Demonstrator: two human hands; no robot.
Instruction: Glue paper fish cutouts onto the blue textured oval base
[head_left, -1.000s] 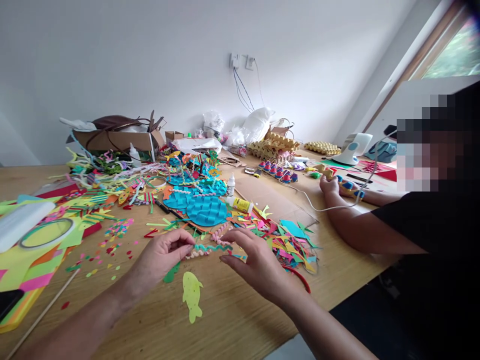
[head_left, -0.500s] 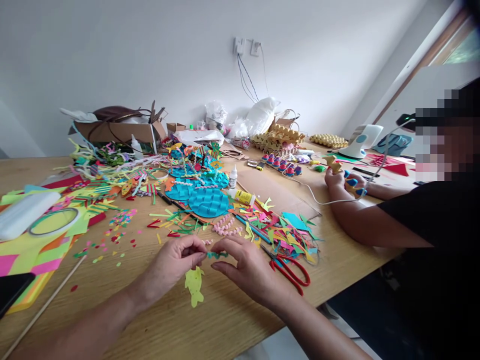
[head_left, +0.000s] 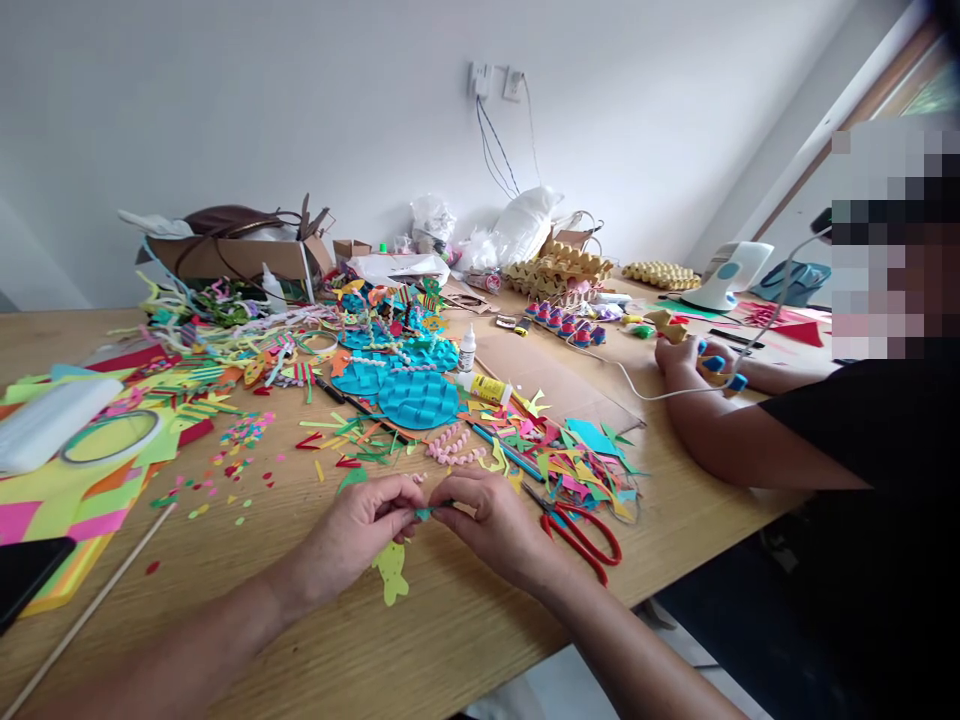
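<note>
Between my fingertips, over the front of the table, is a small teal-green strip (head_left: 424,514), mostly hidden by the fingers. My left hand (head_left: 360,530) pinches its left end. The other end sits in the closed fingers of my right hand (head_left: 491,525). A yellow fish-shaped paper cutout (head_left: 391,580) lies just below my left hand, its upper part covered. Pink curled strips (head_left: 454,446) rest on the wood beyond my hands. Red-handled scissors (head_left: 589,535) lie right of my right hand.
Blue paper discs (head_left: 420,400), a yellow-labelled glue bottle (head_left: 486,388) and paper scraps (head_left: 577,470) spread over the table middle. A wooden stick (head_left: 97,610) and a tape roll (head_left: 111,440) are at left. At right, another person's hands (head_left: 679,355) hold a painted egg-carton piece.
My right fingers have closed in on the teal-green strip and now cover more of it. My hands are nearer each other, and the left one hides more of the yellow fish cutout.
</note>
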